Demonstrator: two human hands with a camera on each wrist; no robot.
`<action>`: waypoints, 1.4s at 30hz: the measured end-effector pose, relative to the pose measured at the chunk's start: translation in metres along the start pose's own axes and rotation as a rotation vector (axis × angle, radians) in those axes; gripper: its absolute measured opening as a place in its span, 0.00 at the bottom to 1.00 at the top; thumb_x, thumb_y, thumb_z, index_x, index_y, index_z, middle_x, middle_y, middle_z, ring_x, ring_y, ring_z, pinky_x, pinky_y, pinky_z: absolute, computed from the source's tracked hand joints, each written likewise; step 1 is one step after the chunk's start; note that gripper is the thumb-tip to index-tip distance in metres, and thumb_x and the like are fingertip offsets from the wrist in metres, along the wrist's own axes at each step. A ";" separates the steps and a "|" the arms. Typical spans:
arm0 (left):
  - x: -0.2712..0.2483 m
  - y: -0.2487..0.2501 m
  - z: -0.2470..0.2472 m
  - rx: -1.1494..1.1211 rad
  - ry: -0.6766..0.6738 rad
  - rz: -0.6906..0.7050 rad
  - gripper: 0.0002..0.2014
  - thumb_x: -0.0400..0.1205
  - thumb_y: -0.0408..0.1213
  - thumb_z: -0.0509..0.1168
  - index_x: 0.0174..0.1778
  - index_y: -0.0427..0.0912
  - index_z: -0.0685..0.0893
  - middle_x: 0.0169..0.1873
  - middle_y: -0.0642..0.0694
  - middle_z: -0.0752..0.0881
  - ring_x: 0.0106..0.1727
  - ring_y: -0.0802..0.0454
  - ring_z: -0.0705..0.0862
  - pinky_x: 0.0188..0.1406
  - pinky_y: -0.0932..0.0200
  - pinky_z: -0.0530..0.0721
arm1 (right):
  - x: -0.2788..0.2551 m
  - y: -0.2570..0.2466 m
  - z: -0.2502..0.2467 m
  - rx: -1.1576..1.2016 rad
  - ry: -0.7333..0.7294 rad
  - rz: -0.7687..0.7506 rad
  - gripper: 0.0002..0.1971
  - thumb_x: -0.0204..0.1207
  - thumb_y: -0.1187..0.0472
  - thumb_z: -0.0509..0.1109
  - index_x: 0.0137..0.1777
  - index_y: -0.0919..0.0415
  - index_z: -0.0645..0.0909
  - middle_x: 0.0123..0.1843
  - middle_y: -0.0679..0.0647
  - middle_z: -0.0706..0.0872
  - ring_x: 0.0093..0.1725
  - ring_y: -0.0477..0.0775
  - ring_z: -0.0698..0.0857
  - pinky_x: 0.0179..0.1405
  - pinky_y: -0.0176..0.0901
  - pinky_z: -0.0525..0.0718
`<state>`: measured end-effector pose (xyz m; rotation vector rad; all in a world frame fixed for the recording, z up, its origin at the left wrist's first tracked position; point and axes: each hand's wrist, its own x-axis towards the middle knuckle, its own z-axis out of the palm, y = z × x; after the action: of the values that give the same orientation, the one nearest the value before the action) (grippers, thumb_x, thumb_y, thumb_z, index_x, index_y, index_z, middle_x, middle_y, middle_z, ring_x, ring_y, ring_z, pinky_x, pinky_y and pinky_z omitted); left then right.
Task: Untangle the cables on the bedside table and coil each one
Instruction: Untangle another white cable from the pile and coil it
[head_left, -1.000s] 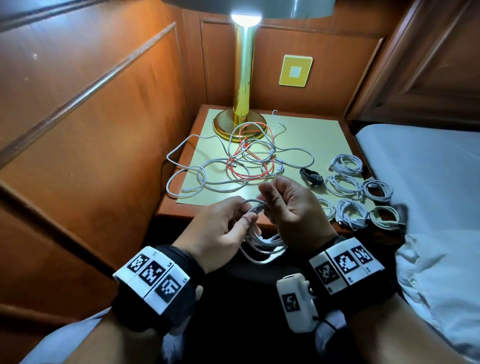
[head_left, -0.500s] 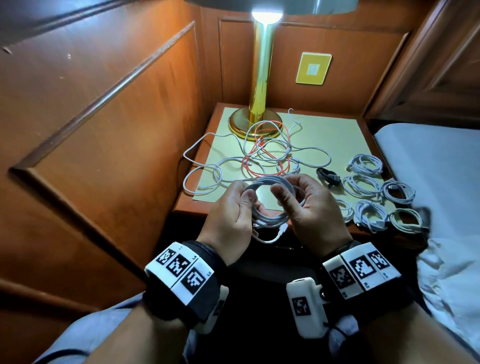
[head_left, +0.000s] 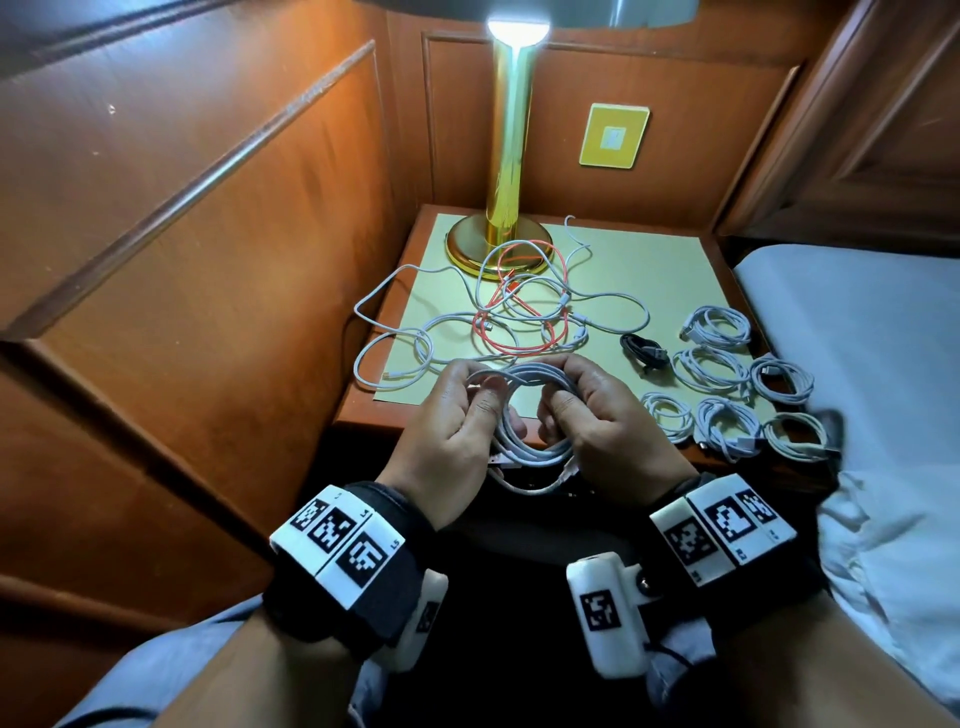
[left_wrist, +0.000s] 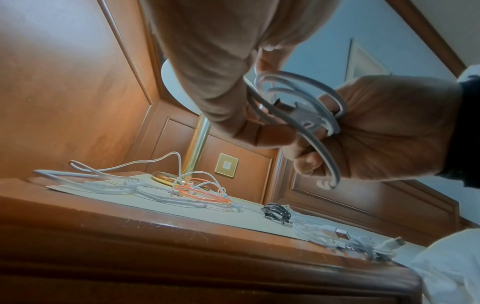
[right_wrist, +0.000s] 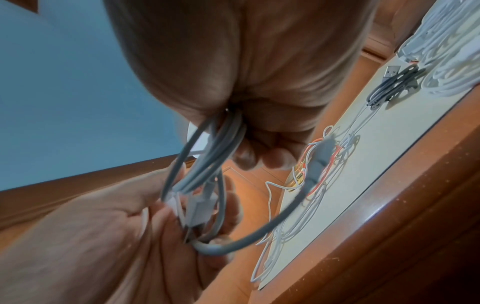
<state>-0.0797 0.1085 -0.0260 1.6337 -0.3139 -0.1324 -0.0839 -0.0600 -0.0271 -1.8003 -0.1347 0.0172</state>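
Observation:
A white cable coil (head_left: 524, 415) hangs between both hands at the front edge of the bedside table (head_left: 363, 410). My left hand (head_left: 457, 415) pinches its left side and my right hand (head_left: 587, 410) grips its right side. In the left wrist view the white cable coil (left_wrist: 298, 107) shows several loops, with a plug among them. In the right wrist view the loops of the white cable coil (right_wrist: 215, 148) run out of the closed fingers. A tangle of white and orange cables (head_left: 519, 317) lies on the pale mat (head_left: 649, 270) behind the hands.
Several coiled white cables (head_left: 727, 384) and a coiled black cable (head_left: 644, 353) lie at the table's right side. A brass lamp (head_left: 506, 156) stands at the back. Wood panelling closes the left, and a white bed (head_left: 857, 364) lies on the right.
Both hands have risen from below the table's edge to over it. The cable, loose and hanging before, is now gathered into a round coil held wide between them.

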 end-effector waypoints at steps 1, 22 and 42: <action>0.000 0.000 -0.001 -0.011 0.000 -0.003 0.20 0.84 0.51 0.57 0.62 0.39 0.74 0.39 0.41 0.87 0.40 0.48 0.86 0.45 0.47 0.85 | 0.000 0.000 0.000 0.007 -0.008 0.005 0.13 0.86 0.69 0.58 0.63 0.59 0.80 0.29 0.45 0.77 0.30 0.46 0.77 0.33 0.42 0.76; 0.008 -0.010 -0.002 -0.199 0.292 -0.099 0.10 0.86 0.32 0.67 0.42 0.35 0.92 0.36 0.37 0.90 0.37 0.44 0.86 0.48 0.42 0.89 | -0.002 -0.005 0.006 -0.007 0.195 -0.119 0.12 0.84 0.66 0.57 0.56 0.49 0.78 0.29 0.48 0.75 0.30 0.51 0.75 0.34 0.53 0.76; 0.001 -0.005 0.012 -0.398 0.207 -0.076 0.08 0.70 0.34 0.76 0.45 0.40 0.93 0.43 0.39 0.93 0.44 0.47 0.89 0.55 0.51 0.88 | 0.003 0.006 0.016 -0.172 0.305 -0.189 0.11 0.80 0.57 0.56 0.57 0.57 0.76 0.33 0.39 0.79 0.33 0.40 0.79 0.40 0.40 0.76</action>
<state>-0.0818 0.0974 -0.0320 1.2511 -0.0599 -0.0767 -0.0822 -0.0458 -0.0359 -1.9312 -0.0896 -0.4132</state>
